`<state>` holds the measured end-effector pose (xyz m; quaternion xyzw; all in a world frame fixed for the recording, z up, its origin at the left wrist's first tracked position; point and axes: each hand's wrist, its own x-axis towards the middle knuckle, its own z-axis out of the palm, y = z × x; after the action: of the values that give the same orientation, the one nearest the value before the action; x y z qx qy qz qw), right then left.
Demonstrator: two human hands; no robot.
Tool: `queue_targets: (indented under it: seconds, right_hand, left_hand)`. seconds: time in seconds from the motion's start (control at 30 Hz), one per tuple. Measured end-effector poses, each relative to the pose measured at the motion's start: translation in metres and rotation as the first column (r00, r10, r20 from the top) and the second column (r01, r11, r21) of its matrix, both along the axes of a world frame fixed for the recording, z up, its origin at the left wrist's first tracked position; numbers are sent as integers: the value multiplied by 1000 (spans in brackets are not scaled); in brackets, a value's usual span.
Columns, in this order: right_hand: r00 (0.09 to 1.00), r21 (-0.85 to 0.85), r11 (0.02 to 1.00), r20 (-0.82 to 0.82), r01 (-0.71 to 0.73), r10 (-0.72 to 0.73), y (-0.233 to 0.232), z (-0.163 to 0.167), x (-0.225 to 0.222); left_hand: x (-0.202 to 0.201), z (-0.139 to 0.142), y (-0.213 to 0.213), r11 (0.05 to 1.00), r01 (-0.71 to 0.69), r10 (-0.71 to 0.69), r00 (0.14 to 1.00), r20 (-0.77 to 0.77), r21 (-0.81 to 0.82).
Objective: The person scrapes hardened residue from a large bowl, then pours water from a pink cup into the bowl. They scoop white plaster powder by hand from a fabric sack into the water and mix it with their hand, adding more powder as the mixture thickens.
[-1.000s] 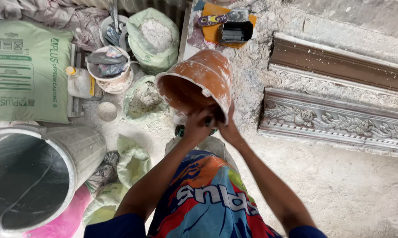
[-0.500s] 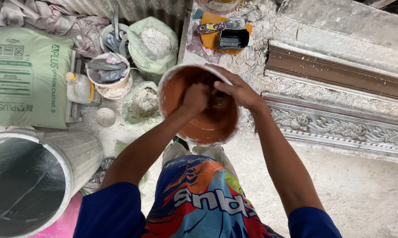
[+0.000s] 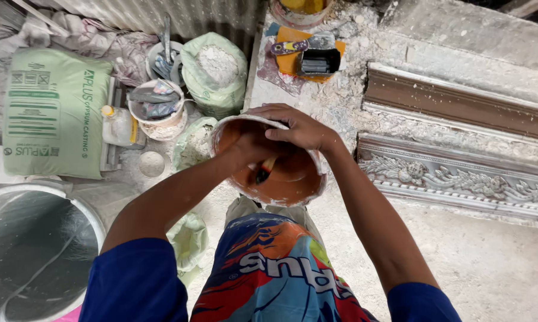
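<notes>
Below the head camera, at lap height, an orange mixing bowl (image 3: 281, 173) is tilted toward the person so its inside can be reached. Its far rim is clasped by the right hand (image 3: 299, 126), fingers (image 3: 263, 110) spread wide over the edge to steady it. Inside it, the left hand (image 3: 251, 146) is closed around a small tool (image 3: 264, 170). Beside the bowl lies an ornate plaster cornice (image 3: 459, 179) on the dusty floor (image 3: 489, 262).

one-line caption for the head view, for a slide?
Right hand grips the rim of an orange bowl while the left hand reaches inside, beside ornate plaster mouldings.
</notes>
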<state>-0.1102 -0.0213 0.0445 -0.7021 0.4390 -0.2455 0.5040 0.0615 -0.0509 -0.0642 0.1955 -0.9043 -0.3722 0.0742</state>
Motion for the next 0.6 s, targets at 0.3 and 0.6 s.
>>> queue_targets:
  seconds: [0.3,0.6]
  right_hand:
    - [992,18,992,-17,128,-127,-3,-8,-4]
    - [880,182,888,151,423,-450,23,-5,-32]
  left_hand:
    - [-13,-50,5,900,-392,385,920,72,191]
    - [-5,-23,-12,989,-112,123,986,117,-95]
